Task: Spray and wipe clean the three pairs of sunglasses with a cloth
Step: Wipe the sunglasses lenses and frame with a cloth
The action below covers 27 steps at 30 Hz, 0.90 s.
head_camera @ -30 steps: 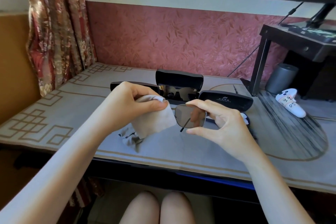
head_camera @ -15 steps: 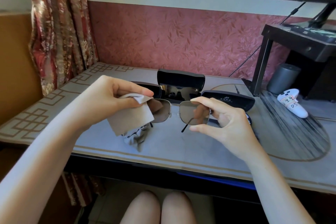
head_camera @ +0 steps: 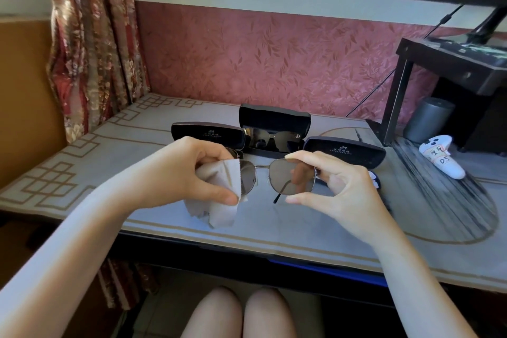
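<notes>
left hand (head_camera: 192,173) pinches cloth (head_camera: 222,208) over one lens | right hand (head_camera: 343,186) pinches sunglasses (head_camera: 290,177) rim | above table (head_camera: 274,230), near front edge

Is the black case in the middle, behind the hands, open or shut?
Open: the middle case has its lid raised, and dark sunglasses lie inside.

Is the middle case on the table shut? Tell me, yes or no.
No, the middle case stands open with its lid raised, and dark sunglasses lie inside it.

Three black cases (head_camera: 208,136) (head_camera: 274,121) (head_camera: 345,152), two clearly visible pairs of sunglasses (head_camera: 292,180) (head_camera: 270,138), one cloth (head_camera: 222,211).
</notes>
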Available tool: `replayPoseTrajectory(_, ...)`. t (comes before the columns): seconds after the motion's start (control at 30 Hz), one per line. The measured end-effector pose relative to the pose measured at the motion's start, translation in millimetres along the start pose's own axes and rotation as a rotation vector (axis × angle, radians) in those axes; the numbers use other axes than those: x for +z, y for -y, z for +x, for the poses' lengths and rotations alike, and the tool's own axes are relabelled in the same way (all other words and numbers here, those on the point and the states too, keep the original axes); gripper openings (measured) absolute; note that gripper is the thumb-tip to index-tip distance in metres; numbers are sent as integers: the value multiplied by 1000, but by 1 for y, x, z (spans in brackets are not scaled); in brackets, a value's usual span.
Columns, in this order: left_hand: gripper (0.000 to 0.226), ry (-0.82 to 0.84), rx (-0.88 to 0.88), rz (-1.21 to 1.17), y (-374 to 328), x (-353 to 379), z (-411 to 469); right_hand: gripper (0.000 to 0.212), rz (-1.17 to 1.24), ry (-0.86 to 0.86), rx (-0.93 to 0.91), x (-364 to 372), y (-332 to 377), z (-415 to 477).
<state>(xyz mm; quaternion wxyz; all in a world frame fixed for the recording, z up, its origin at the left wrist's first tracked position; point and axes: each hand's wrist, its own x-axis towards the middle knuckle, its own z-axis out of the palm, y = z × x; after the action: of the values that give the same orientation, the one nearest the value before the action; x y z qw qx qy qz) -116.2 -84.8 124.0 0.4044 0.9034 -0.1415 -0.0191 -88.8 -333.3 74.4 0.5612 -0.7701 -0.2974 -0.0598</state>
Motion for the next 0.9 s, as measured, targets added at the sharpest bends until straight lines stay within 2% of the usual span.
replayPoseTrajectory(0.1,20,49,-11,20,-1,-2,2,48,-34,15,-4,0,0,1)
replayPoseTrajectory(0.23,20,-20,-33,-28,-3,3,7,50,-54,11,27,0,-2,1)
replayPoseTrajectory(0.4,24,-71,-48,-36,-7,15,14,60,-217,39,87,3,-3,1)
replayPoseTrajectory(0.53,25,-72,-41,-37,-8,13,14,51,-117,30,50,0,-1,1)
replayPoseTrajectory(0.73,21,12,-14,-28,-4,2,10,49,-118,27,53,0,0,1)
replayPoseTrajectory(0.9,24,89,32,-44,4,-11,5,48,-29,46,17,-5,0,-2)
